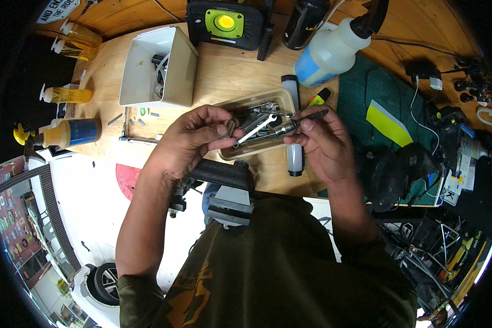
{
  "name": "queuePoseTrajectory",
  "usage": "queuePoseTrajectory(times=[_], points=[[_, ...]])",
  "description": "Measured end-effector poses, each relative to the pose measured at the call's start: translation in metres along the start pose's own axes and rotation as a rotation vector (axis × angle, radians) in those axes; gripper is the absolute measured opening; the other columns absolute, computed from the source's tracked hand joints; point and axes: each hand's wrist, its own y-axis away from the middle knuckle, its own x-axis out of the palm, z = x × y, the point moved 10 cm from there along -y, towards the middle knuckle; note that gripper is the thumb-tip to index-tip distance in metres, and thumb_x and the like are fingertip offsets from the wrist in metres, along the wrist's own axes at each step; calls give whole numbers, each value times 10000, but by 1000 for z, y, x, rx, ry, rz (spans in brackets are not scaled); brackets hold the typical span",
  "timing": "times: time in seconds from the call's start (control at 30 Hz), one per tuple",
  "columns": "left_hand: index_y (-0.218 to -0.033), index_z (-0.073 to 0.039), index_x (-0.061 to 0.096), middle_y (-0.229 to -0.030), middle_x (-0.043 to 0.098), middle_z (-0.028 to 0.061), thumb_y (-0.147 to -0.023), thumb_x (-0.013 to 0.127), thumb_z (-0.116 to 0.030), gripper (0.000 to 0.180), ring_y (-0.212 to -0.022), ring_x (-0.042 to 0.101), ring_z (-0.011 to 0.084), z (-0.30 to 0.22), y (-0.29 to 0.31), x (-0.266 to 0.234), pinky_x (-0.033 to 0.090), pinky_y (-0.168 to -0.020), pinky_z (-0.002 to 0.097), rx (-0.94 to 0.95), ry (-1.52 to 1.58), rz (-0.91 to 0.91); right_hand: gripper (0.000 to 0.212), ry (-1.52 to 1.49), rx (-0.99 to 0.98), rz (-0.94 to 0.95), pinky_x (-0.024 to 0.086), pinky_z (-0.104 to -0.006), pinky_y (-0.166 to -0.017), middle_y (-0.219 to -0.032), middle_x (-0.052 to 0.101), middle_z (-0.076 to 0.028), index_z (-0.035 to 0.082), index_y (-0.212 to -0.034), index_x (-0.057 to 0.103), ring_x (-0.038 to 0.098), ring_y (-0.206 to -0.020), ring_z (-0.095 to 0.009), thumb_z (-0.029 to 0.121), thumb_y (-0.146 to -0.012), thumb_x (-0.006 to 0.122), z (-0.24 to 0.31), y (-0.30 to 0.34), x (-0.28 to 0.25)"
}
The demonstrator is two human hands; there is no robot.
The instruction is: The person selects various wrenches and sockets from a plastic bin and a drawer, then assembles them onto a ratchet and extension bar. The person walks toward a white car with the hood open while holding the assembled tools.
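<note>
"Take the head view: what's in your left hand?"

"My left hand [194, 136] has its thumb and fingertips nearly closed on a small metal piece [230, 129]. My own fingers cover much of it, so I can't tell what kind of piece it is. It's up over the left end of the tan tray [265, 149]."

"And the right?"

"My right hand [327, 141] pinches a slim dark tool [316, 115] between thumb and forefinger, at the tray's right end. A silver tool [286, 129] shows by those fingertips; whether I grip that too, I can't say."

"What's in the tray?"

"A bright wrench [257, 129] lies slantwise on top, between my hands. The metal tools under it overlap too much to separate."

"Anything else half hidden?"

"A grey bar [296, 158] on the table [216, 71], its middle lost behind the tray and my fingers. The white bin [180, 79] hides the lower part of its contents. Up top, the picture's edge cuts off the work lamp [246, 41] and the big spray bottle [331, 54]."
</note>
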Motion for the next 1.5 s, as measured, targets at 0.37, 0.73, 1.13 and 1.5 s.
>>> queuePoseTrajectory(times=[0.37, 0.73, 1.13, 1.5], points=[[-1126, 0, 530, -1080, 583, 94, -856, 516, -20, 272, -972, 600, 203, 3, 3, 27, 509, -864, 340, 15, -90, 91, 194, 46, 41, 41, 528, -358, -827, -1059, 620, -149, -7, -1096, 563, 642, -884, -214, 80, -930, 514, -14, 2, 13], [-1128, 20, 541, -1022, 592, 72, -905, 563, -68, 241, -905, 565, 117, 5, -5, 47, 494, -784, 264, 151, -355, 125, 242, 70, 46, 92, 482, -359, -925, -1147, 593, -150, -18, -1145, 566, 584, -1030, -203, 52, -919, 513, -19, 1, 18], [-1105, 0, 566, -1024, 602, 252, -801, 623, -90, 322, -980, 582, 404, -9, 2, 58, 466, -856, 431, 625, -848, 64, 219, 221, -74, -30, 461, -383, -877, -1100, 593, -127, 19, -1115, 547, 568, -1000, -227, 146, -943, 499, -18, -8, 10], [-1021, 26, 589, -924, 607, 178, -791, 582, -37, 239, -843, 617, 285, -108, 85, -1, 504, -754, 365, 983, -794, 10, 364, 630, -215, -363, 298, -175, -438, -702, 493, 15, 39, -1247, 485, 412, -531, -57, 261, -958, 488, 31, -3, 66]])
